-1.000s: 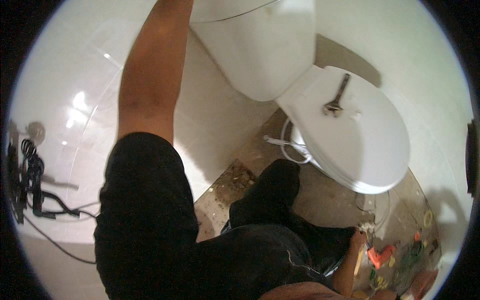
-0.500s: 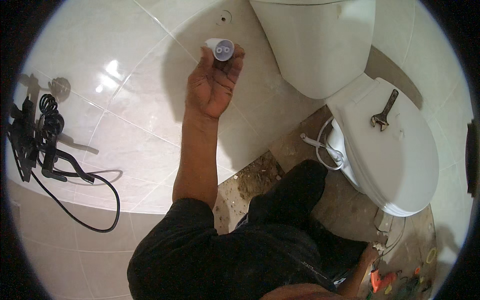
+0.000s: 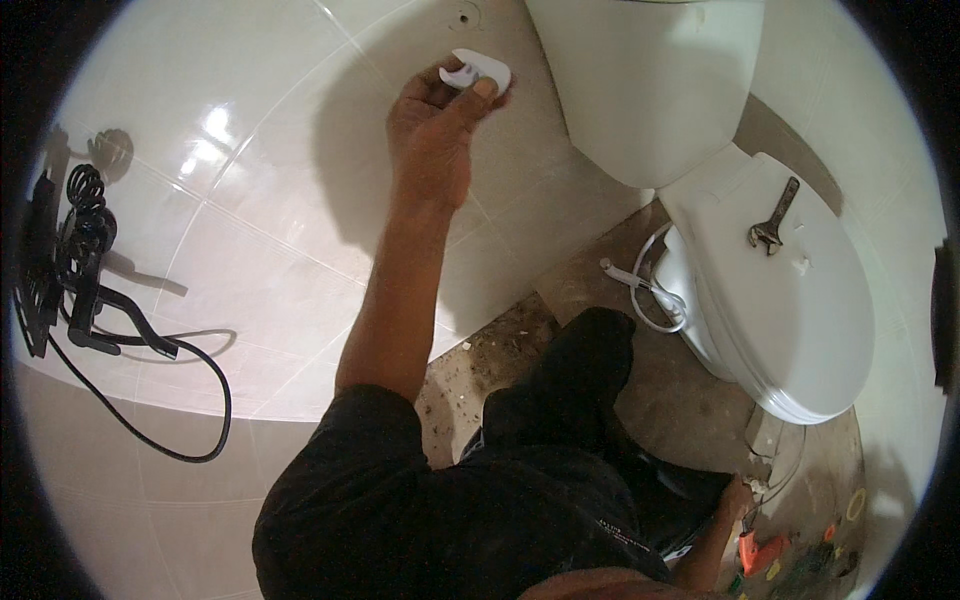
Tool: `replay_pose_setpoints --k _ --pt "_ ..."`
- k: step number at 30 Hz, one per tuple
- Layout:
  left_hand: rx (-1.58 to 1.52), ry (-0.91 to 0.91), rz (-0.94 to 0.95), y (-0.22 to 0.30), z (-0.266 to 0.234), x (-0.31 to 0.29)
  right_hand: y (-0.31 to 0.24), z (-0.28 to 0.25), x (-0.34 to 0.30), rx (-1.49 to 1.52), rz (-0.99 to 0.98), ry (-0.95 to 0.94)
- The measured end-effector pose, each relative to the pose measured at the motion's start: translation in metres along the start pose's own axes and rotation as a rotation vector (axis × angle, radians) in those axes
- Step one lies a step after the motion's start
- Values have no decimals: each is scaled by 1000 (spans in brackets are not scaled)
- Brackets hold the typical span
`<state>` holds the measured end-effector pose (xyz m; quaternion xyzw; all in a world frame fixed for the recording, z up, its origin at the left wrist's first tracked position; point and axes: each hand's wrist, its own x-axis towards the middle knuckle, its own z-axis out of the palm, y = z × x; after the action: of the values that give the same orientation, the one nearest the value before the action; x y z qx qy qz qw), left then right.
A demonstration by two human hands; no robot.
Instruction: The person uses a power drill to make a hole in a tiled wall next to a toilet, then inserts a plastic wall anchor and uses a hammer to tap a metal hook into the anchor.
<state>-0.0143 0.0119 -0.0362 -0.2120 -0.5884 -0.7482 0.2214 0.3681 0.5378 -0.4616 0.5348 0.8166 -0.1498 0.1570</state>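
Observation:
My left hand [image 3: 440, 120] is raised in front of the tiled wall, closed on a small white holder bracket [image 3: 482, 68]. The bracket has a C-shaped, clip-like opening, and my thumb presses on its face. A small drilled hole [image 3: 463, 18] with a faint drawn ring around it shows on the wall just above. Down at the lower right, my right hand [image 3: 737, 496] is low beside my knee, close to the floor. Its fingers are small and partly hidden, next to a whitish bit [image 3: 757, 488] and a thin cord.
On the closed toilet lid [image 3: 800, 330] lies an adjustable wrench [image 3: 775, 218]. A white hand sprayer [image 3: 620, 272] with its hose rests by the toilet base. Black coiled hose and fittings [image 3: 90, 240] hang at the left wall. An orange-handled tool [image 3: 760, 550] lies on the floor.
My left hand has turned over and moved slightly up and right. The bracket now shows its clip side instead of its hollow back with two round holes. The head view has shifted slightly.

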Motion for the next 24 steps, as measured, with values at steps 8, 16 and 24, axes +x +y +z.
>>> replay_pose_setpoints --k 8,16,24 --pt "1404 -78 917 24 -15 70 -16 0 -2 136 104 -75" --pt "1737 43 925 9 4 79 -25 1 -8 211 90 -81" --pt "1798 75 1006 -11 -33 103 -35 -1 1 152 82 -133"
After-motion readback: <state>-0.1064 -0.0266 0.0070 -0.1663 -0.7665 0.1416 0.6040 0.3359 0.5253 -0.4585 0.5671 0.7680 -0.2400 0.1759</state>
